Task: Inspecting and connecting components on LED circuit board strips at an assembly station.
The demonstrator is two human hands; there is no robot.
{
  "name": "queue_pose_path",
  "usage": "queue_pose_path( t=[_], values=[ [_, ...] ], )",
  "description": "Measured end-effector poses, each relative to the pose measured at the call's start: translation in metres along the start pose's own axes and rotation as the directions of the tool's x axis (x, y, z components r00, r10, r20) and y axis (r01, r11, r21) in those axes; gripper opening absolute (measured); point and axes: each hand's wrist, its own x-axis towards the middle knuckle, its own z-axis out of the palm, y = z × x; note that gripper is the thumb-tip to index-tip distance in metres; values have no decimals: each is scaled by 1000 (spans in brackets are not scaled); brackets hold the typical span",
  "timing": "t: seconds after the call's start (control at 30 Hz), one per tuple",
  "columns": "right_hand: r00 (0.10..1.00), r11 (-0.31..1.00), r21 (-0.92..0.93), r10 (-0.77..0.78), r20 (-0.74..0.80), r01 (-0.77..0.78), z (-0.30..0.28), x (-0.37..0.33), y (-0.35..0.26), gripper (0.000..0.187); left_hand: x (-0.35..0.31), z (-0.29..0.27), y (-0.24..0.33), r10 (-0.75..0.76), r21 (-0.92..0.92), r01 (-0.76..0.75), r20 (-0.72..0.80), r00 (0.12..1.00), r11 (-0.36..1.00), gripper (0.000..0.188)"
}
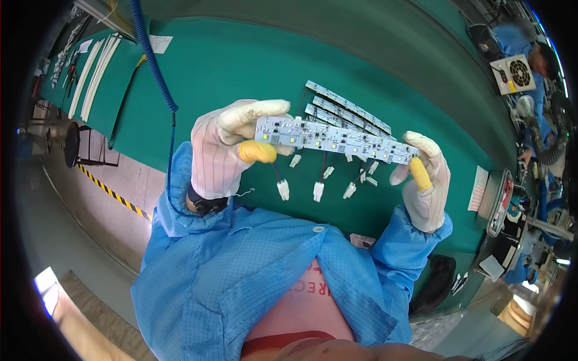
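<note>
Between my two gloved hands I hold a long white LED circuit board (335, 141) level above the table. My left hand (241, 133) pinches its left end, thumb below and fingers above. At the other end my right hand (426, 168) grips the board the same way. Both gloves are pale with yellow tips on some fingers. Thin wires with white connectors (318, 191) hang beneath the board; which board each belongs to is partly hidden. Behind it, several similar LED boards (349, 103) lie fanned out on the green table, partly covered by the held one.
The green table mat (241, 57) spreads around my hands. A blue coiled cord (150, 57) runs down by my left arm. White strips (99, 75) lie at the far left. At the right stand a grey tray (498, 204) and a fan unit (512, 74), near another person (533, 60).
</note>
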Motion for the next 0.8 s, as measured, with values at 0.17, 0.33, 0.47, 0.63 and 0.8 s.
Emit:
queue_pose_path(
  t=[0.17, 0.33, 0.47, 0.63, 0.8],
  values=[
    [1000, 995, 101, -27, 8, 26, 6, -4, -1, 48, -4, 8, 2, -88, -56, 77, -248, 965, 995, 48],
    [999, 997, 69, -25, 44, 22, 1, 5, 5, 45, -6, -12, -16, 153, 17, -153, 29, 988, 988, 51],
    [1000, 1000, 23, -2, 7, 2, 2, 2, 4, 51, -7, 1, 3, 74, 90, -72, -23, 997, 993, 49],
    [995, 998, 24, -55, 79, 53, -1, -7, -13, 44, 1, 18, 5, -28, 22, 40, -388, 921, 999, 39],
    [972, 987, 162, -33, 234, -5, 0, -15, -29, 41, 10, 4, -6, -109, 319, 267, -438, 893, 909, 36]
  ],
)
